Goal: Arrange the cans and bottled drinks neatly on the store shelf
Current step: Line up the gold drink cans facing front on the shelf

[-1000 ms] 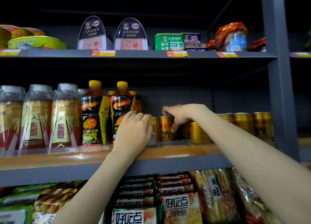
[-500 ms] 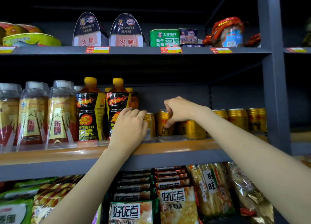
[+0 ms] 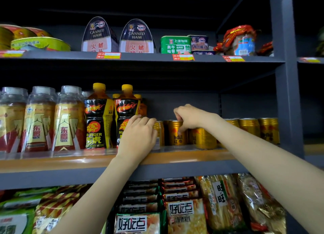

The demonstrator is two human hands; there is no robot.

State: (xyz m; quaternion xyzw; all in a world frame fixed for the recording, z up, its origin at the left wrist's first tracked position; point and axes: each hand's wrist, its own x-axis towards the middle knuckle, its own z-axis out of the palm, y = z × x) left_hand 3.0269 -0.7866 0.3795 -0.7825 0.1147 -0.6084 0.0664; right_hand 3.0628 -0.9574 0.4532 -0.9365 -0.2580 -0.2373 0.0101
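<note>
A gold Red Bull can (image 3: 177,133) on the middle shelf (image 3: 184,157) is gripped at its top by the curled fingers of the right hand (image 3: 188,117). A neighbouring can (image 3: 158,133) is covered by the left hand (image 3: 138,137); whether it is gripped cannot be told. The cans are apparently being aligned; next, labels should probably be turned forward in an even row beside the Hi-Tiger bottles (image 3: 98,118).

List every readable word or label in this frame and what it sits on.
"CANNED HAM": two dark wedge-shaped ham tins
"HI-TIGER": black-and-yellow bottles with yellow caps
"RedBull": gold can under the right hand
"好吃点": snack packets
Red-yellow price tags: too blurred.
</note>
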